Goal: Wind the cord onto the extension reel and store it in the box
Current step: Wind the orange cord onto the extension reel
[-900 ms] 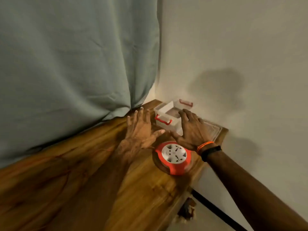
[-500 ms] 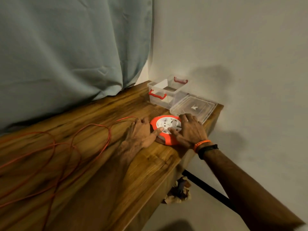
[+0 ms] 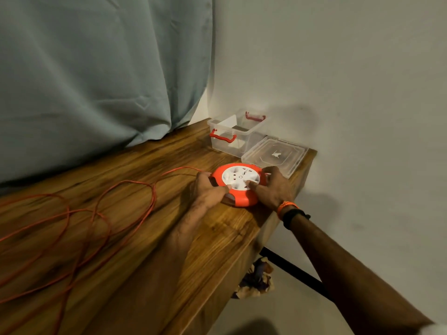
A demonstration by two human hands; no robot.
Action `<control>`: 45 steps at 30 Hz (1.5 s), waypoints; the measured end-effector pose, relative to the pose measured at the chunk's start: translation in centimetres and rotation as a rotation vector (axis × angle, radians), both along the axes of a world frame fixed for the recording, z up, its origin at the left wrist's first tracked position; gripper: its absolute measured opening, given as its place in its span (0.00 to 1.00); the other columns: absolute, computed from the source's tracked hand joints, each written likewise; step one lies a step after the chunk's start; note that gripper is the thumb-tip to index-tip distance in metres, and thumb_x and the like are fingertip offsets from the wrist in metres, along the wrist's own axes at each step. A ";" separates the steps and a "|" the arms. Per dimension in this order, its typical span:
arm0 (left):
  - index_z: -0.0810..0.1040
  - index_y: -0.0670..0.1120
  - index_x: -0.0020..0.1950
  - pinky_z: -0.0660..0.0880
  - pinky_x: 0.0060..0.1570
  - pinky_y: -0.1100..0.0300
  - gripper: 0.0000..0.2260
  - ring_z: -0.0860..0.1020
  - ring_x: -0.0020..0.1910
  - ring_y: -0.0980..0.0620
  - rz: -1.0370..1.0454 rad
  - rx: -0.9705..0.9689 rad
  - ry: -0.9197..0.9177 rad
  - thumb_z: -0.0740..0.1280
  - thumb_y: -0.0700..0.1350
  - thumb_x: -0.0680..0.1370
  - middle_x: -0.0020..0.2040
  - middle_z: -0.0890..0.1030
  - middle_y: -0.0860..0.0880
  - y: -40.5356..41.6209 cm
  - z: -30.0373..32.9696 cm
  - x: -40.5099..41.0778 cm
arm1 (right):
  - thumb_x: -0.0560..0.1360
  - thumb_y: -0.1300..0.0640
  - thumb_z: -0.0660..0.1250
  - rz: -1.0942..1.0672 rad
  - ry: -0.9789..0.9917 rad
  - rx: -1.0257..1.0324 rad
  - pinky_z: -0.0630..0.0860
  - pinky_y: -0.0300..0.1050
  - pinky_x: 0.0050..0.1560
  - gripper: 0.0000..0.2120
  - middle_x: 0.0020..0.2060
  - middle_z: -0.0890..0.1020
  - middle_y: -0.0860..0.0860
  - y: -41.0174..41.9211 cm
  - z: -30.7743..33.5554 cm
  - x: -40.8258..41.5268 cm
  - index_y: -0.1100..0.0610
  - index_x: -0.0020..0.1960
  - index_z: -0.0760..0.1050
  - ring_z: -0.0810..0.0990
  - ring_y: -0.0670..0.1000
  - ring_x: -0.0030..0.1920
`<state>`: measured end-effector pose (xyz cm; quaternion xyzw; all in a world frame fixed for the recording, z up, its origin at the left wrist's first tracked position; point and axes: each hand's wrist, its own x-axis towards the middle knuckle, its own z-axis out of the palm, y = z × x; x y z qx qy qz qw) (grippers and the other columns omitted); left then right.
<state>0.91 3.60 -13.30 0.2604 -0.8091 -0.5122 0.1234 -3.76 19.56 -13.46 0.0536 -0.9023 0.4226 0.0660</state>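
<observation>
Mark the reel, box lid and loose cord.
reel (image 3: 240, 177): head view, white socket face.
box lid (image 3: 275, 154): head view, clear top panel.
loose cord (image 3: 152, 197): head view, orange loop on the wood.

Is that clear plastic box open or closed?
Open. The clear box with red handles has no lid on it; its clear lid lies flat on the wooden table beside it.

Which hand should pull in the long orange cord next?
Probably the left hand. It grips the extension reel on the side where the orange cord leaves and sprawls over the wooden table. The right hand holds the far side and can steady the reel.
</observation>
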 end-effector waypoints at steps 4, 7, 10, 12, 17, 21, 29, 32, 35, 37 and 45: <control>0.69 0.42 0.69 0.75 0.39 0.66 0.33 0.77 0.50 0.52 0.103 0.289 0.229 0.79 0.39 0.67 0.59 0.79 0.46 -0.5 0.7 -0.4 | 0.68 0.50 0.78 -0.072 0.014 -0.366 0.80 0.58 0.58 0.29 0.61 0.80 0.54 -0.5 0.5 -0.2 0.54 0.65 0.72 0.80 0.57 0.59; 0.73 0.41 0.68 0.77 0.33 0.65 0.28 0.80 0.41 0.54 0.137 0.672 0.386 0.77 0.36 0.69 0.56 0.83 0.45 -1.3 2.1 -0.4 | 0.67 0.59 0.80 -0.067 -0.109 -0.803 0.81 0.61 0.55 0.27 0.60 0.80 0.54 -0.9 2.1 -0.5 0.58 0.62 0.73 0.81 0.57 0.58; 0.79 0.40 0.59 0.79 0.51 0.52 0.18 0.82 0.47 0.48 0.001 1.176 0.480 0.75 0.41 0.70 0.54 0.84 0.41 -2.4 2.9 0.5 | 0.67 0.65 0.79 -0.043 -0.209 -1.128 0.81 0.61 0.55 0.28 0.60 0.81 0.56 -1.5 3.1 0.0 0.61 0.64 0.73 0.82 0.59 0.59; 0.79 0.39 0.58 0.80 0.50 0.48 0.21 0.83 0.51 0.42 -0.134 1.340 0.547 0.74 0.46 0.68 0.53 0.84 0.39 -2.7 2.7 0.5 | 0.68 0.67 0.78 -0.011 -0.223 -1.230 0.81 0.60 0.55 0.26 0.60 0.81 0.56 -1.8 3.4 0.5 0.59 0.63 0.74 0.82 0.60 0.59; 0.73 0.44 0.71 0.67 0.67 0.37 0.33 0.73 0.67 0.36 -0.598 1.360 0.634 0.70 0.61 0.71 0.68 0.75 0.39 -2.2 2.1 -0.6 | 0.71 0.67 0.75 0.114 -0.173 -1.318 0.81 0.52 0.46 0.26 0.61 0.81 0.55 -2.4 4.2 0.9 0.61 0.67 0.73 0.81 0.59 0.60; 0.69 0.50 0.74 0.57 0.69 0.29 0.37 0.67 0.71 0.33 -0.792 1.416 0.624 0.66 0.68 0.70 0.73 0.69 0.39 -1.5 1.2 -1.0 | 0.71 0.67 0.74 0.158 -0.049 -1.235 0.83 0.48 0.48 0.24 0.53 0.84 0.50 -2.5 4.4 1.0 0.62 0.65 0.75 0.82 0.56 0.58; 0.64 0.50 0.77 0.49 0.72 0.31 0.42 0.60 0.75 0.35 -0.946 1.437 0.598 0.64 0.71 0.68 0.77 0.63 0.40 -0.6 -0.3 -2.1 | 0.71 0.62 0.76 0.115 0.180 -0.764 0.80 0.58 0.59 0.19 0.56 0.84 0.56 -2.7 2.5 -0.3 0.63 0.61 0.78 0.83 0.55 0.57; 0.61 0.49 0.78 0.47 0.73 0.32 0.42 0.58 0.76 0.35 -0.969 1.456 0.631 0.64 0.69 0.70 0.78 0.61 0.40 -0.3 -0.8 -2.6 | 0.75 0.53 0.73 0.119 0.238 -0.526 0.80 0.52 0.59 0.16 0.54 0.84 0.49 -2.6 2.6 -0.4 0.57 0.60 0.78 0.82 0.50 0.56; 0.60 0.48 0.78 0.47 0.73 0.34 0.40 0.57 0.76 0.36 -0.961 1.463 0.655 0.63 0.67 0.72 0.78 0.59 0.40 -0.1 -1.2 -3.1 | 0.75 0.53 0.72 0.161 0.523 -0.155 0.77 0.49 0.57 0.16 0.55 0.82 0.51 -2.0 3.1 -0.3 0.57 0.61 0.77 0.79 0.50 0.56; 0.60 0.48 0.78 0.48 0.73 0.33 0.40 0.57 0.76 0.36 -0.945 1.449 0.665 0.63 0.67 0.71 0.78 0.60 0.40 -0.1 -1.2 -3.1 | 0.74 0.54 0.72 0.223 0.724 0.034 0.77 0.53 0.55 0.16 0.55 0.81 0.55 -1.7 4.1 -0.1 0.59 0.60 0.78 0.79 0.55 0.54; 0.64 0.49 0.77 0.52 0.72 0.34 0.41 0.61 0.75 0.36 -0.827 1.445 0.663 0.68 0.65 0.68 0.76 0.64 0.40 -0.3 -1.1 -2.8 | 0.73 0.38 0.61 0.420 0.897 0.719 0.78 0.48 0.37 0.26 0.50 0.82 0.50 -1.6 8.8 0.7 0.45 0.68 0.71 0.83 0.58 0.43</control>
